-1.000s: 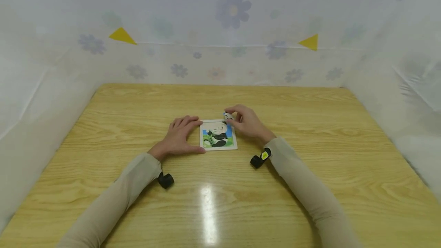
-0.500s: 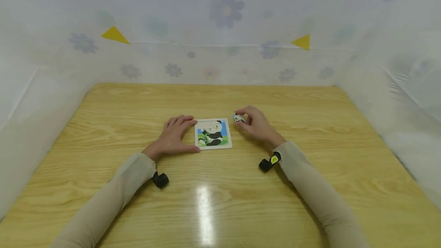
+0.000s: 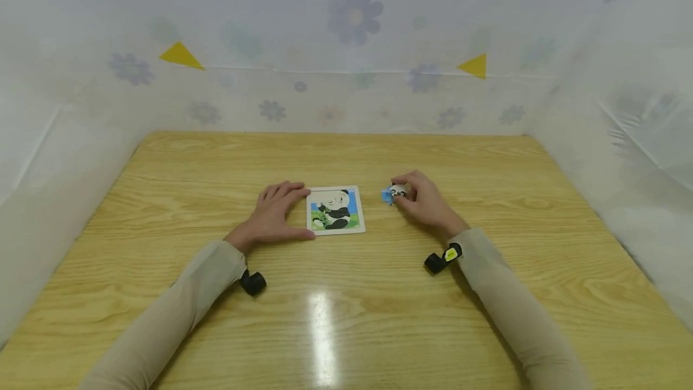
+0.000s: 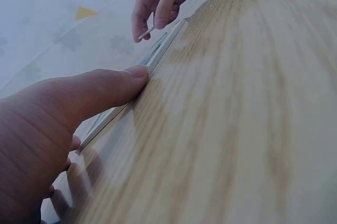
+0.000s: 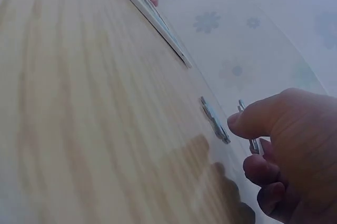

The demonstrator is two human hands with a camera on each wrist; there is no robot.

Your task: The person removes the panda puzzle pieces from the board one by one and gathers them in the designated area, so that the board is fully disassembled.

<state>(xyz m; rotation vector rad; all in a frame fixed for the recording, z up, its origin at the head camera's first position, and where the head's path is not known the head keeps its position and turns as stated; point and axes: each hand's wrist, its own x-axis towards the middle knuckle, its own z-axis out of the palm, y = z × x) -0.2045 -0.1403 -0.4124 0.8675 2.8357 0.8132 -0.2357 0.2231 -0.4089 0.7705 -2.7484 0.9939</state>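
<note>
A square panda jigsaw puzzle (image 3: 352, 225) in a white frame lies flat on the table. Its upper left part is pale, without picture. My left hand (image 3: 273, 215) rests spread at its left side, thumb at the near corner and forefinger at the far one. To the right of the puzzle, my right hand (image 3: 428, 202) pinches a puzzle piece (image 3: 399, 191) printed with a panda's eyes between thumb and fingers. In the right wrist view, a second puzzle piece (image 5: 215, 120) lies on the table just beside the thumb; from the head it shows blue.
The wood-grain table (image 3: 260, 330) stretches to a white flowered curtain (image 3: 243, 98) at the back and sides. Two yellow triangles mark that curtain. Black wrist cameras hang under both sleeves, close above the tabletop.
My right hand has moved right, away from the puzzle's upper right corner, with the panda-face piece. The blue piece now shows beside it. My left hand has kept its place at the frame.
</note>
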